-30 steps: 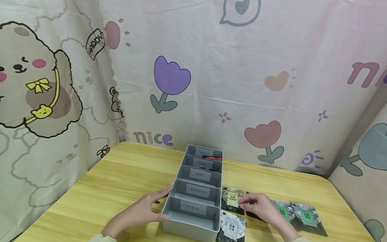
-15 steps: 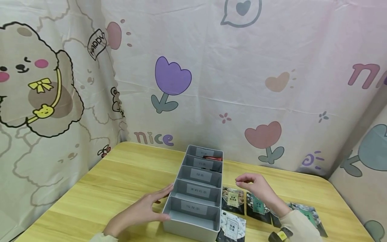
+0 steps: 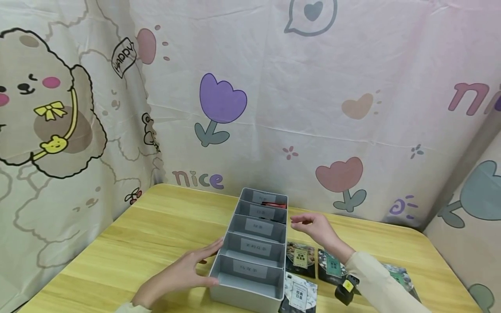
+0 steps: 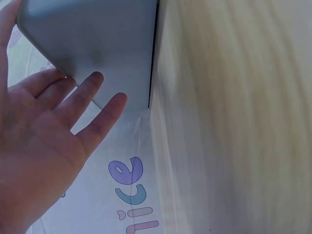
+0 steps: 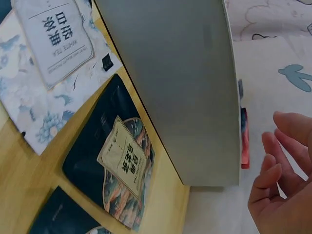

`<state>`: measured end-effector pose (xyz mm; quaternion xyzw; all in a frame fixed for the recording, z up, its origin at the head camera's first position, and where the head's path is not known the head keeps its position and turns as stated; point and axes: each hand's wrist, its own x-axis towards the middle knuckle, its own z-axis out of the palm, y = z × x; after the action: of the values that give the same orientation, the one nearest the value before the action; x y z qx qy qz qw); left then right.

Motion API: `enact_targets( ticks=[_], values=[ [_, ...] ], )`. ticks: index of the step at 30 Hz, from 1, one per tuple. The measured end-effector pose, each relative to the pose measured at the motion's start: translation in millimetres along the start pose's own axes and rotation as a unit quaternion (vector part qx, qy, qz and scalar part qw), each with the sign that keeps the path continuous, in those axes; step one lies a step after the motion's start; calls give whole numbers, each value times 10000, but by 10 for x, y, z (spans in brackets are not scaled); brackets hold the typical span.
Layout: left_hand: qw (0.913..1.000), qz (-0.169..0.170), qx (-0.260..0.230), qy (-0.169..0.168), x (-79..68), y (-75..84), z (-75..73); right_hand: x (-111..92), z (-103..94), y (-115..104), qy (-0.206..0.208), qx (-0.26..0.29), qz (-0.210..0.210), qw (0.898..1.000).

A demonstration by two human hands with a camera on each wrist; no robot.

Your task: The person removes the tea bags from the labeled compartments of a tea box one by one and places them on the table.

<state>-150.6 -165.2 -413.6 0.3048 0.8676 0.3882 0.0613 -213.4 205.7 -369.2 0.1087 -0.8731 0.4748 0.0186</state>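
Note:
A long grey divider box with a row of labelled compartments stands on the table. My left hand rests on its near left side, fingers nearly straight along the wall and thumb by the front corner. Beyond the box's right side hovers my right hand, its fingers loosely bent with nothing between them. The right wrist view shows that hand apart from the box wall. Red tea sachets stick up in the farthest compartment; something dark lies in the second.
Right of the box lie a white tea sachet, an oolong tea sachet and a green-labelled sachet. Another green-labelled sachet is partly behind the right sleeve. A printed curtain hangs behind the table.
My right hand has risen from over the sachets, moving away from me and then left toward the box, uncovering a green-labelled sachet. My left hand has stayed on the box.

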Motion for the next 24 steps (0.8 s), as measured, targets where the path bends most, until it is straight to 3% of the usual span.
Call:
enact_targets(
  ticks=[7,24],
  values=[
    [10000,-43,-29,-60,-5,9,-15,108,124,9,156,176,158,9996],
    [10000,-7,12,-6,-8,21,-8,243,312,-12,45,317,228,9992]
  ],
)
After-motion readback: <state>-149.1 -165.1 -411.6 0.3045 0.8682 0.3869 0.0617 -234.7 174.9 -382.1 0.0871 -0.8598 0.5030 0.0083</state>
